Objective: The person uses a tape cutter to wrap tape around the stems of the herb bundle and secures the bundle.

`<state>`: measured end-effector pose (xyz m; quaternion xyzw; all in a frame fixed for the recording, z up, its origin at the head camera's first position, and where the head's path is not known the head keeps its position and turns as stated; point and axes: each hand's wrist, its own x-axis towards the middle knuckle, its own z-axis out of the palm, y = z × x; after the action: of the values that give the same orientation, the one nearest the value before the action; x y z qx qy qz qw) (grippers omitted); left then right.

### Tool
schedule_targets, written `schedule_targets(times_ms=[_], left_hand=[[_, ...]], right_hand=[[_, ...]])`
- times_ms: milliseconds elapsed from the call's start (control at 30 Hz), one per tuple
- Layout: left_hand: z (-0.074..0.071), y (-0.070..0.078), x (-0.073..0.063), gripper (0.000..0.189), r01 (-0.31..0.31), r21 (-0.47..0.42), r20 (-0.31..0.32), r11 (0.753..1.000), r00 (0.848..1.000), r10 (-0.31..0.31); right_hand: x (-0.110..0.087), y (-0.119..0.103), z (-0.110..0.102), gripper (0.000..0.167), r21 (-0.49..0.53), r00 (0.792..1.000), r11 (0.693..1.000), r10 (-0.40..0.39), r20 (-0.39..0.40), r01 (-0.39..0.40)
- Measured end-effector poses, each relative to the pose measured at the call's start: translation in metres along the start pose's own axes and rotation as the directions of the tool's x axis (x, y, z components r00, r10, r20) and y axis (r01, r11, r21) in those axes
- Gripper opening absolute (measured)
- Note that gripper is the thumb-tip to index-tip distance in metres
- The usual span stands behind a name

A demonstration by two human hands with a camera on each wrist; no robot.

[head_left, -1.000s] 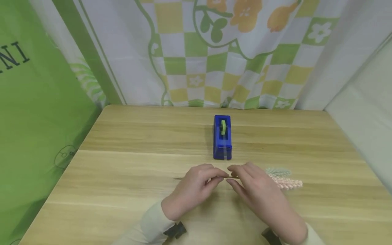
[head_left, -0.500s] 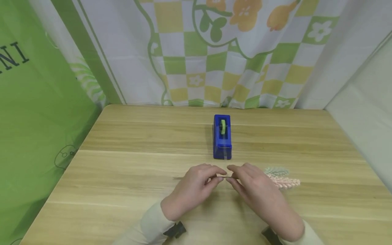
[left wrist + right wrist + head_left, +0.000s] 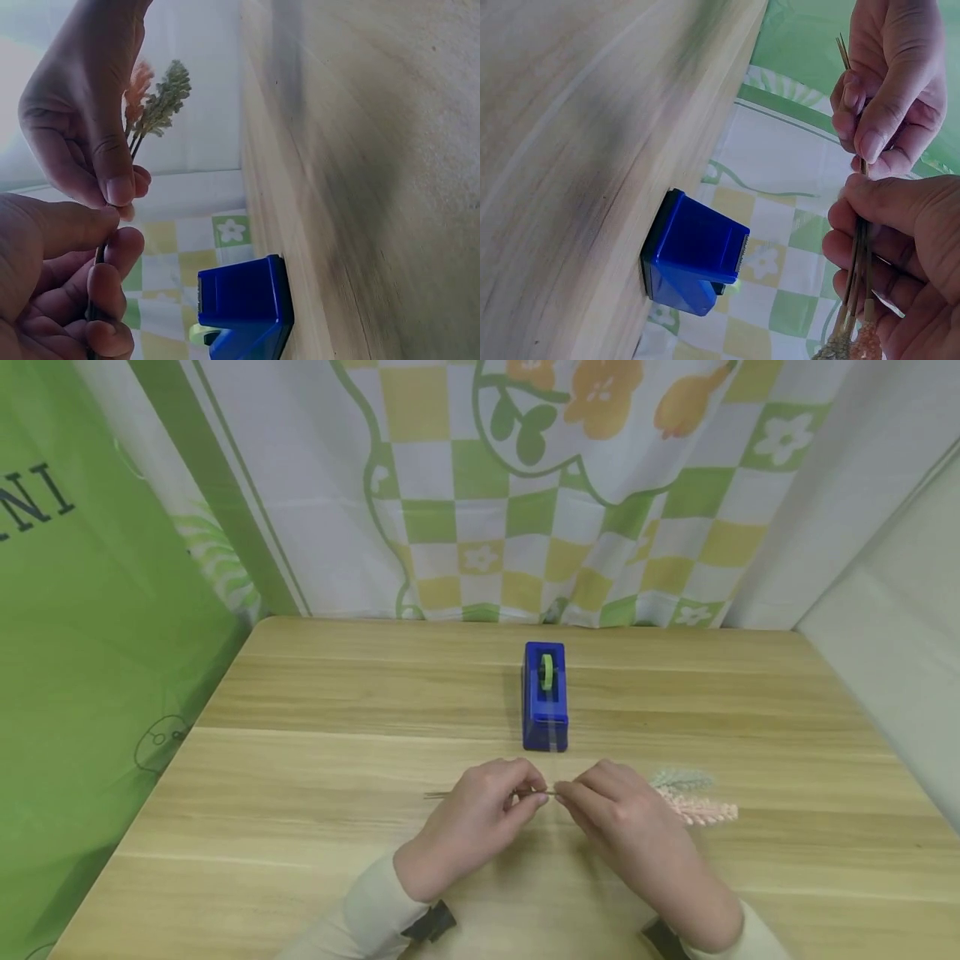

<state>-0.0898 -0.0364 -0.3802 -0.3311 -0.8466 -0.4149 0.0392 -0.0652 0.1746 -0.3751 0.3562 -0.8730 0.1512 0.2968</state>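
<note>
Both hands hold a small bunch of artificial flower sprigs over the table, their fingertips close together on the thin brown stems [image 3: 860, 255]. The left hand [image 3: 476, 817] pinches the stems toward their bare ends [image 3: 435, 795], which poke out past it on the left. Thumb and curled fingers of the right hand [image 3: 641, 839] grip the same stems nearer the heads. Beyond the right hand lie a pink flower head [image 3: 705, 810] and a pale green one [image 3: 684, 779]. In the left wrist view the green head [image 3: 166, 97] stands beside the pink one [image 3: 138, 91].
A blue tape dispenser [image 3: 534, 693] with a yellow-green roll core [image 3: 547, 672] stands just beyond the hands on the wood-grain table [image 3: 322, 693]. A patterned curtain [image 3: 480, 527] hangs at the back edge, and a green cloth [image 3: 90, 652] on the left.
The right index finger has come down onto the stems, and the left index finger has bent more. Both hands stay in nearly the same place; the tape dispenser has not moved.
</note>
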Motion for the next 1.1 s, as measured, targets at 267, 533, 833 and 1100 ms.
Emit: schedule_targets(times_ms=[267,533,833,1100], left_hand=[[0.000,0.002,0.002,0.010,-0.014,0.044,0.016,0.999,1.000,0.013],[0.000,0.003,0.002,0.011,0.024,0.045,0.034,0.999,0.999,-0.026],[0.002,0.003,0.001,0.008,0.043,0.024,0.041,0.999,0.998,-0.044],[0.002,0.003,0.000,0.007,0.041,0.060,0.037,0.997,0.998,-0.043]], right_hand=[[0.000,0.001,0.001,0.018,-0.036,1.000,0.999,-0.015,-0.005,0.015],[-0.002,0.000,-0.002,0.016,-0.079,1.000,0.997,-0.003,-0.010,0.002],[-0.003,0.000,-0.006,0.028,-0.090,0.999,0.995,0.035,-0.026,-0.037],[-0.004,-0.001,-0.010,0.018,-0.063,0.997,0.997,0.050,0.060,-0.046]])
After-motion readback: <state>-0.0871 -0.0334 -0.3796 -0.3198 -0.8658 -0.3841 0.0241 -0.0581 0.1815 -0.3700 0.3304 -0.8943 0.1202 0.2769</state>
